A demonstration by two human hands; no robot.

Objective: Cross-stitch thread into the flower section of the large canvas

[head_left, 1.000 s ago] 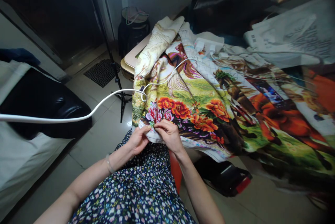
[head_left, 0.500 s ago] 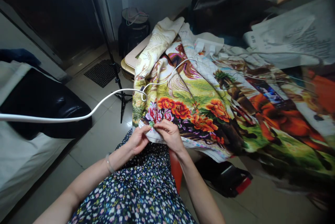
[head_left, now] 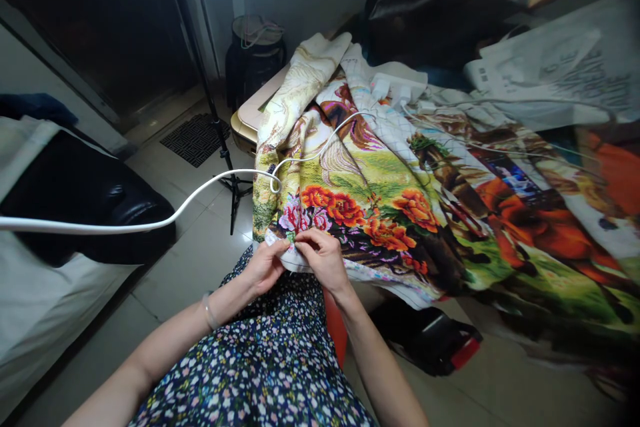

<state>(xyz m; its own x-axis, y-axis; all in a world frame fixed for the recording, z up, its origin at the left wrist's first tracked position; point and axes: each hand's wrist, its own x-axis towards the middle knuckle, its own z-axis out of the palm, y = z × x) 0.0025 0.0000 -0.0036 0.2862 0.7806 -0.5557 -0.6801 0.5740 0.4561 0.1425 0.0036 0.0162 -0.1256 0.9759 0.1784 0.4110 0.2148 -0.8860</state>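
Note:
A large cross-stitch cloth point(head_left: 350, 207) with orange flowers and horses lies draped over a table, its near edge hanging over my lap. My left hand point(head_left: 267, 267) pinches the white border at the near left corner, thumb on top. Just to the right, my right hand point(head_left: 324, 255) is closed, thumb and forefinger together at a small green stitched patch near that border. Whatever sits between those fingertips, perhaps a needle, is too small to make out. A white cable point(head_left: 215, 180) runs across the view above the hands and over the cloth.
A white power strip point(head_left: 400, 86) with plugs rests on the cloth's far part. White bags point(head_left: 560, 74) lie at the back right. A black tripod point(head_left: 227, 160) stands on the floor beyond the table's left side. At left is a black leather-like item point(head_left: 95, 194).
My right hand has shifted very slightly at the cloth's border, its fingertips still together. The left hand keeps its hold, and the cloth stays in place.

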